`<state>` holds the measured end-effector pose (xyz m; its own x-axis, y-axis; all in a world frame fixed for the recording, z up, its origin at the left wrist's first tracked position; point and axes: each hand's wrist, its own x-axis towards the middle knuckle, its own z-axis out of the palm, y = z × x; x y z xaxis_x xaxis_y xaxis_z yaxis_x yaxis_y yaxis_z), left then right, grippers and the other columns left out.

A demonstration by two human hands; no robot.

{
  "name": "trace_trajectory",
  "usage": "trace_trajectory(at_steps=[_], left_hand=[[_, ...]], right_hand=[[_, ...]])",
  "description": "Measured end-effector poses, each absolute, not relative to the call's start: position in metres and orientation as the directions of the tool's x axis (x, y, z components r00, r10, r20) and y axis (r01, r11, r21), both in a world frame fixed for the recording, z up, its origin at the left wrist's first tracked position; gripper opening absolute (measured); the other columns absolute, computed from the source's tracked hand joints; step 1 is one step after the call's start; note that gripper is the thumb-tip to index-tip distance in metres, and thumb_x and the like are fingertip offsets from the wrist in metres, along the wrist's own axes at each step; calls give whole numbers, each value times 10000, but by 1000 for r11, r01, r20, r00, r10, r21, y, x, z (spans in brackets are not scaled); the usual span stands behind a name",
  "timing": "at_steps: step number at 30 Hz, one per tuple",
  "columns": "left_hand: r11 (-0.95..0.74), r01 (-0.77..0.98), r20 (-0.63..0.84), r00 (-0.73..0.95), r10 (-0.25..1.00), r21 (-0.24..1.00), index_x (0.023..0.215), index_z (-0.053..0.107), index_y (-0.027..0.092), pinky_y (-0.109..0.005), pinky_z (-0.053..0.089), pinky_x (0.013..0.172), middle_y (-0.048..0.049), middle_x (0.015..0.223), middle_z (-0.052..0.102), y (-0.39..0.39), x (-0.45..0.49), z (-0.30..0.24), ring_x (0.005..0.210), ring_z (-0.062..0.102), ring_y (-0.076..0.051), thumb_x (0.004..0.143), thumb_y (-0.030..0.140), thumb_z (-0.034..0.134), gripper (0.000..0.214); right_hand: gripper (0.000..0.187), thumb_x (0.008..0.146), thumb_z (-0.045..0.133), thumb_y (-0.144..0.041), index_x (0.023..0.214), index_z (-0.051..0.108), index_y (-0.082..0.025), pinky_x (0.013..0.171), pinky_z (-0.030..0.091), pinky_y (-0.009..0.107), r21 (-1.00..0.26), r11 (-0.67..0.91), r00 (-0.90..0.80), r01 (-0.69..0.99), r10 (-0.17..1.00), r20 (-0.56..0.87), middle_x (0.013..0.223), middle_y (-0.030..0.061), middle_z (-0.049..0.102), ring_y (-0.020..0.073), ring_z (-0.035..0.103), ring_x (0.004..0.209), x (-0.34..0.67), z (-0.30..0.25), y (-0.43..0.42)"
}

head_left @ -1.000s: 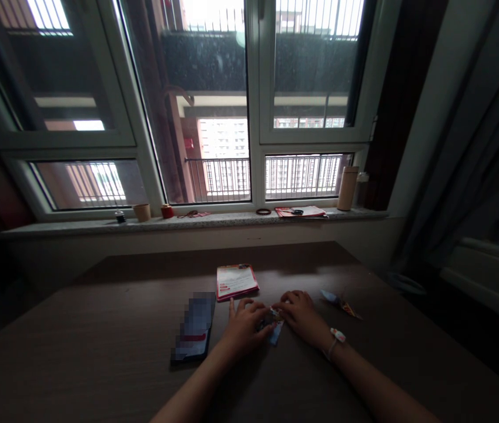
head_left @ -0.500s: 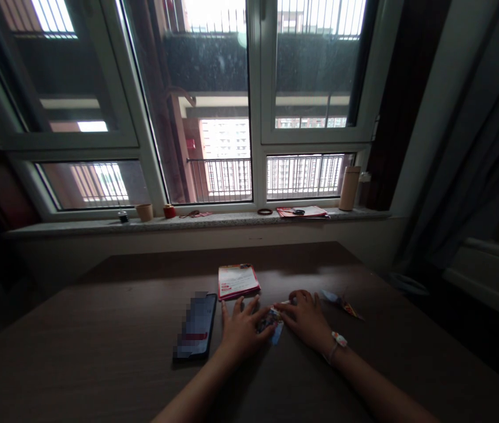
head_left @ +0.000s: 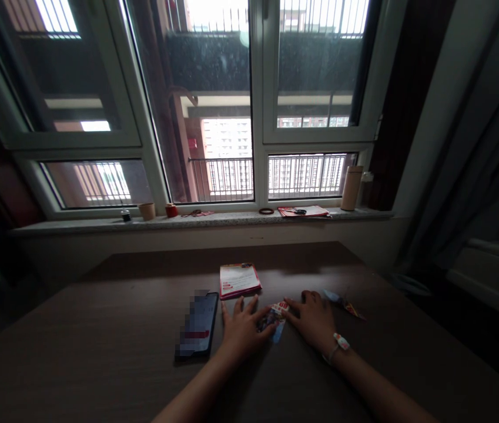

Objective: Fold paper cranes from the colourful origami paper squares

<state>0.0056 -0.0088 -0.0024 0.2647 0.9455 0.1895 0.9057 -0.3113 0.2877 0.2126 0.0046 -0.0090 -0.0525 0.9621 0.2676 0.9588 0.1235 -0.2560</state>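
A small folded piece of coloured paper lies on the dark wooden table between my hands. My left hand rests flat with its fingers spread, the fingertips pressing the paper's left side. My right hand lies on the table at the paper's right edge, a finger stretched onto it. A band with a small tag sits on my right wrist.
A phone lies left of my left hand. A red and white booklet lies beyond the hands. A small folded paper figure sits to the right. On the windowsill stand cups, a bottle and papers.
My left hand has gone from a curled pinch on the paper to fingers spread flat. My right hand has slid slightly to the right, uncovering more of the paper.
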Motion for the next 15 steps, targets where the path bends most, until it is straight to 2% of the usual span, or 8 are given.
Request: trace_trajectory(at_steps=[7,11,15], left_hand=[[-310,905,183,266,947,290,1262,553,474,-778,-77,1023,-12,1480,440,-12,10,-3,1395,249,-417,834,650,464,472],[-356,890,188,313,931,283,1260,558,451,-747,-16,1066,-28,1472,434,-9,9,0,1395,259,-376,802,627,546,491],[-446,849,184,409,894,282,1267,550,443,-728,-2,1089,0,1475,426,-6,7,4,1392,260,-358,795,580,598,494]], right_hand=[[493,832,486,-656,1259,578,-427,1007,277,581,-250,93,-33,964,971,235,1317,115,506,392,363,1268,215,-10,6],[477,872,427,-635,1311,504,-465,1044,253,587,-238,113,-70,965,981,182,1422,84,423,379,298,1341,217,-11,10],[454,906,379,-609,1338,452,-489,1075,205,613,-235,163,-124,958,978,170,1450,73,393,346,297,1361,220,-12,15]])
